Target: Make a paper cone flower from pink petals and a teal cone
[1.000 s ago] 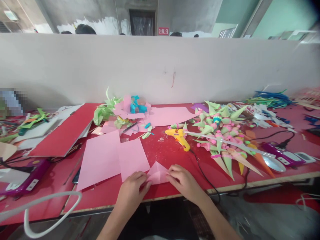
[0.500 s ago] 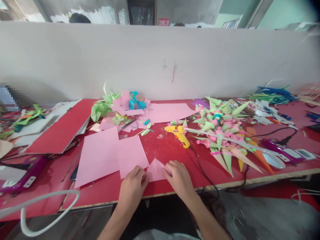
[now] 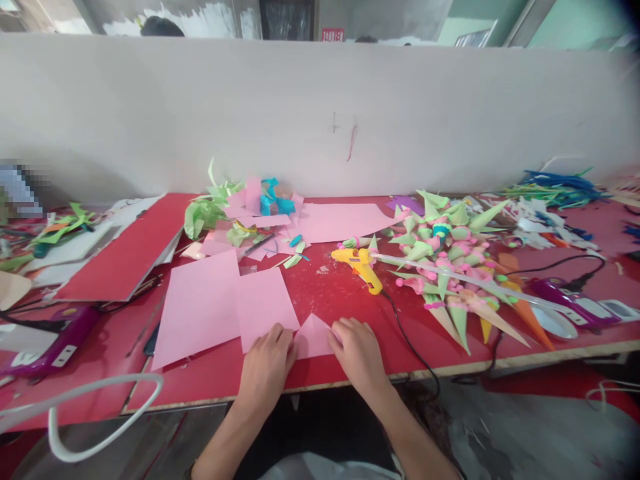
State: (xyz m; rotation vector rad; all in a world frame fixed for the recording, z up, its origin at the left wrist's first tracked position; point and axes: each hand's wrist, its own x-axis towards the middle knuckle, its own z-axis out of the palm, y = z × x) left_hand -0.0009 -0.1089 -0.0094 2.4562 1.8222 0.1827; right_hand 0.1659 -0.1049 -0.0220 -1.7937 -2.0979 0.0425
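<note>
Right hand [image 3: 358,348] lowered onto folded pink paper [image 3: 313,339], tip away; long axis unclear

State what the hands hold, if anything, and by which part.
Folded pink paper: left hand at its left edge, right hand at its right. Whether pinched or only pressed down cannot be told.

Folded sheet [image 3: 313,337] was pink paper, matt and smooth; red tabletop [image 3: 310,287] had a slightly glossy surface and a rough, wood-like edge. Glue gun [image 3: 361,269] looked yellow plastic, glue stick [image 3: 450,275] clear and shiny. Purple power strip [image 3: 575,303] looked like glossy plastic, partition [image 3: 225,113] matt.
</note>
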